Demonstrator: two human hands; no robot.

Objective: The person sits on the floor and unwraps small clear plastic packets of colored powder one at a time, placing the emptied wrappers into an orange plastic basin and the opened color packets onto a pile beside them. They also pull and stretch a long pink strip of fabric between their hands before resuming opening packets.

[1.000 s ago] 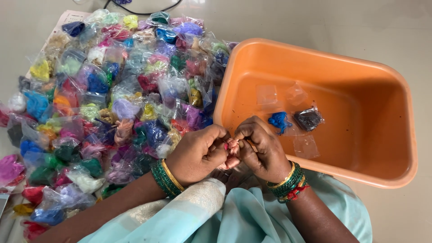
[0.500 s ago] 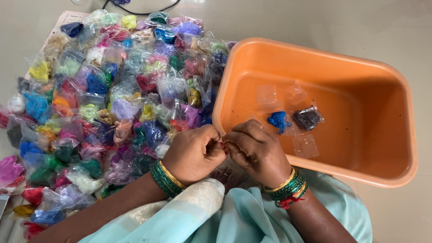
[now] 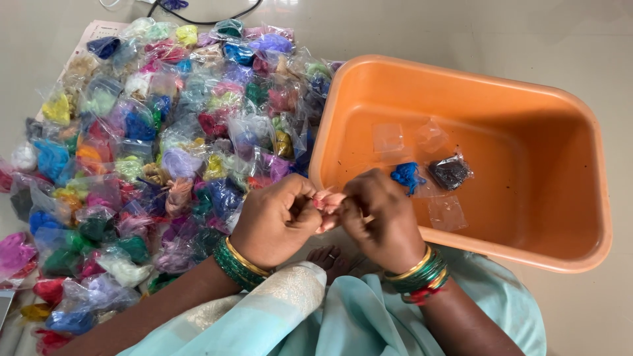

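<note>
Held thing: small pink thread bundle [image 3: 328, 200], long axis roughly left-right, just before the orange tub [image 3: 461, 158] rim.
Left hand [image 3: 277, 221]: pinching the bundle's left end.
Right hand [image 3: 382, 217]: pinching its right end.
Change: hands sit lower and closer than half a second ago.
Packets: heap of clear thread sachets [image 3: 151, 145] left; blue packet [image 3: 407, 177] and dark packet [image 3: 450, 171] inside the tub.

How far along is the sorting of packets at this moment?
Done: a few packets lie in the orange tub. In hand: the left hand and right hand pinch one pinkish packet between them. Left: a large heap of packets on the floor.
</note>
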